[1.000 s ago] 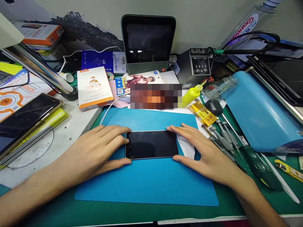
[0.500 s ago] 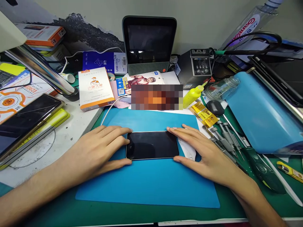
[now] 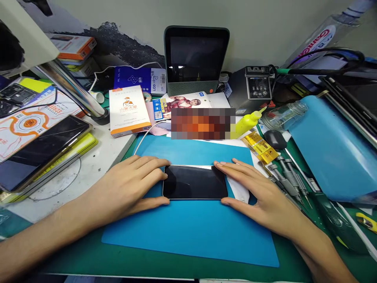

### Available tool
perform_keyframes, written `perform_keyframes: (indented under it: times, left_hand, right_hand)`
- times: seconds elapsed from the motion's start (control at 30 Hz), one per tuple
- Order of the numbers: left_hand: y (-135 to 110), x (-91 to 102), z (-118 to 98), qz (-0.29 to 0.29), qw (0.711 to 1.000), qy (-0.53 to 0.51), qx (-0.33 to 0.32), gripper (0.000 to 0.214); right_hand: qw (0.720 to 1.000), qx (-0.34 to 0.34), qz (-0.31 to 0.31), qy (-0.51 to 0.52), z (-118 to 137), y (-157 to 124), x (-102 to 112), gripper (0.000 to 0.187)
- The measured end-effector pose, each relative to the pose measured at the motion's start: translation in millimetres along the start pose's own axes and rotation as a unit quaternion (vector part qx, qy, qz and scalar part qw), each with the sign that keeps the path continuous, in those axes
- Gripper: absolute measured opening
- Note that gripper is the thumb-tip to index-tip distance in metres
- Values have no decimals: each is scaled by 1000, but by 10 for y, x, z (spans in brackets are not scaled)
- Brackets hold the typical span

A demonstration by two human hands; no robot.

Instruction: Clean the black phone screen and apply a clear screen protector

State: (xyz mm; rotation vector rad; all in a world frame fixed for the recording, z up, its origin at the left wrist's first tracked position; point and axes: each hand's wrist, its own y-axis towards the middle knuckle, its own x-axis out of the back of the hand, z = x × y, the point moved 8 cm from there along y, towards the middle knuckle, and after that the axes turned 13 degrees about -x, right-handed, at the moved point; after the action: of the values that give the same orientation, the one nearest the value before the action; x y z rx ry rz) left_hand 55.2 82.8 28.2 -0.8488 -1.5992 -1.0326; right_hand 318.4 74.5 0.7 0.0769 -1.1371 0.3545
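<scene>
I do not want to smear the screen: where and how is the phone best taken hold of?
Probably by the long edges of the phone, near its ends: left grip from the left, right grip from the right, each pinching across its width. It lies flat on the blue mat, screen up, long side left to right, so edge contact spares the glass.

Two hands (image 3: pixel 123 182) (image 3: pixel 262 192), at least two phones (image 3: pixel 196 182) (image 3: pixel 44 151), one yellow bottle (image 3: pixel 246 125), one clear jar (image 3: pixel 284 116)
</scene>
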Motion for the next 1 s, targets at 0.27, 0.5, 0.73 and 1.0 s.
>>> perform_keyframes:
  times: [0.27,0.5,0.73,1.0]
  left_hand:
    - [-1,-5,35,3,1000,-24,17,37]
    - [-41,-77,92,10,997,-28,68,77]
    - [-33,-85,110,2,997,-39,67,72]
    - [-20,-57,132,-11,995,-75,65,63]
  right_hand:
    - [1000,-15,3,15,-18,14,-3,79]
    - [999,-31,8,30,-33,24,27,81]
    - [998,-38,1,46,-28,54,76,63]
    - [993,-67,-15,101,44,141,198,50]
